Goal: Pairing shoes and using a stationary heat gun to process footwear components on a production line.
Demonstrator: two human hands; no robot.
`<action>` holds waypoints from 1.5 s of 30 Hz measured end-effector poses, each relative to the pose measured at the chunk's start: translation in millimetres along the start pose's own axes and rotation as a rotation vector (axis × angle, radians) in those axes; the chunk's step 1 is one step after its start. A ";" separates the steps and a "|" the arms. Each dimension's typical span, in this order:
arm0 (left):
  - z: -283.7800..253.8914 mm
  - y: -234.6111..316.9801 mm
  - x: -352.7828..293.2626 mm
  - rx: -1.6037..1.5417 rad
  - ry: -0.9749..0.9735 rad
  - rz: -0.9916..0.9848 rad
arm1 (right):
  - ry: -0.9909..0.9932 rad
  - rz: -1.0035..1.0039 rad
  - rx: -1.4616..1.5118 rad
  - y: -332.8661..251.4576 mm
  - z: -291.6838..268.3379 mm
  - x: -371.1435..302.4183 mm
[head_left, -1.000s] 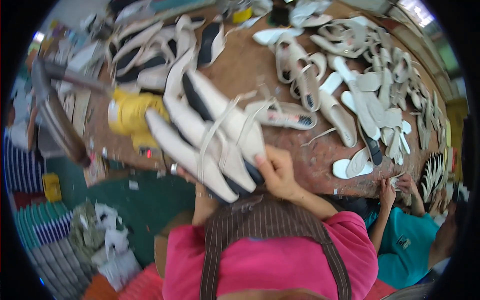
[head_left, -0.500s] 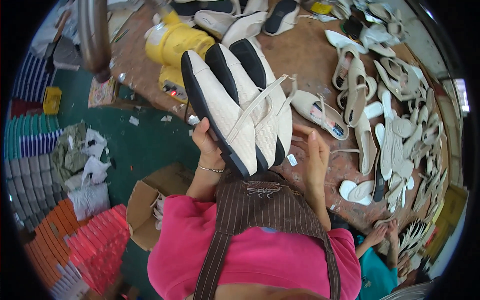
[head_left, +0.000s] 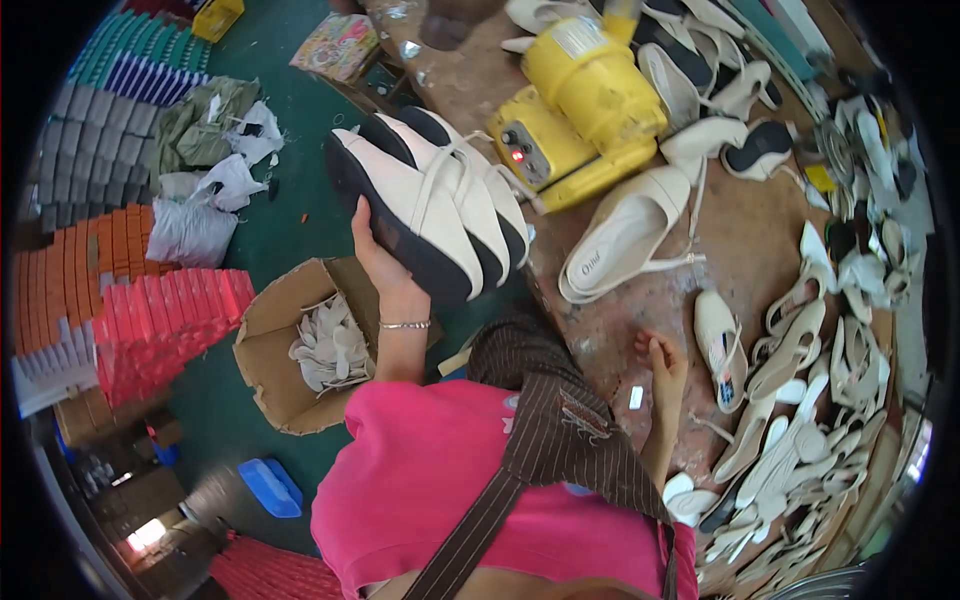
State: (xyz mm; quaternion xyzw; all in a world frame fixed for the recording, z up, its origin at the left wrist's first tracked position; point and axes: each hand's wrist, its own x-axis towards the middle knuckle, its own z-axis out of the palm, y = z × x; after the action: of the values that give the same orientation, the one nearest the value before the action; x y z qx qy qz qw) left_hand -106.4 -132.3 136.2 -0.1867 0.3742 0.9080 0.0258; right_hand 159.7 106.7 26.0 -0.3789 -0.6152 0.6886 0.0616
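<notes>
Shoes swung left off the tabletop, left hand fingers curled under the soles to carry the stack; right hand rests spread, empty.

Just below the left hand, which grips a stack of white shoes, an open brown cardboard box sits on the green floor, holding pale cut pieces. Farther left of the hand stand rows of flat boxes: red ones, orange ones, and grey ones above them. Up and slightly left of the grip lies a colourful printed packet. Beside the right hand, a small white label lies on the table.
</notes>
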 end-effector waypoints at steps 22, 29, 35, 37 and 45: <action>80.5 -1.9 78.0 -0.218 -0.118 0.204 | 0.061 0.236 0.090 0.9 -10.3 23.2; 83.4 3.6 65.3 -0.245 -0.136 0.260 | 0.070 0.228 0.079 4.0 -12.1 23.7; 79.1 10.8 53.1 -0.239 -0.079 0.331 | 0.066 0.223 0.076 3.3 -11.0 22.7; 74.3 11.6 51.3 -0.231 -0.065 0.339 | 0.068 0.219 0.088 6.7 -12.2 23.5; 63.7 21.2 37.8 -0.194 0.006 0.397 | 0.062 0.196 0.077 4.8 -9.5 21.5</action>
State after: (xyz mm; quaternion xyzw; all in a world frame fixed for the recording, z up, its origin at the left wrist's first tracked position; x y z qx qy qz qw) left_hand -165.9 -107.2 178.3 -0.1137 0.3147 0.9264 -0.1728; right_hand 152.1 125.1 12.5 -0.4557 -0.5461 0.7024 0.0272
